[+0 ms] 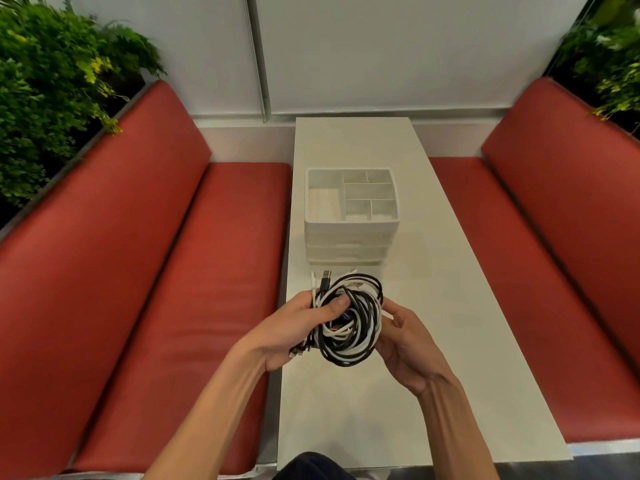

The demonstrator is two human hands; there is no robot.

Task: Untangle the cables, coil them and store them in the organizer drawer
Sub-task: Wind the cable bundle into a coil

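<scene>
Cable bundle [349, 323] is lower centre of frame, held in the air just above the white surface [450, 271], on the near side of the organizer [351, 230]. Left hand [301, 327] has a closed grip on the bundle's left side, thumb clamped across the top strands. Right hand [408, 344] cups the right edge, fingers curled behind the loops and thumb at the rim, so it is grasping too, more lightly by the look of it. Handling guess: light, floppy, no stiffness as a mass. The thin round jackets, black and white mixed, look smooth and probably a bit slick, so loops should slide and spring open once the clamp eases. Not fragile overall, but the plugs are the weak points (a black USB plug [325, 277] pokes out at the top, more ends dangle at lower left under the left palm). Best hold, I'd say: a free plug end, fed out along its own run. Yanking mid-loop would likely tighten knots. Organizer is white rigid plastic, boxy, with an open top tray split into rectangular compartments and stacked drawers [346, 252] below, which appear closed. Surface is matte, flat, long and narrow. Red padded benches [156, 271] left and right, vinyl-like sheen; leafy plants [52, 81] in the upper corners.
</scene>
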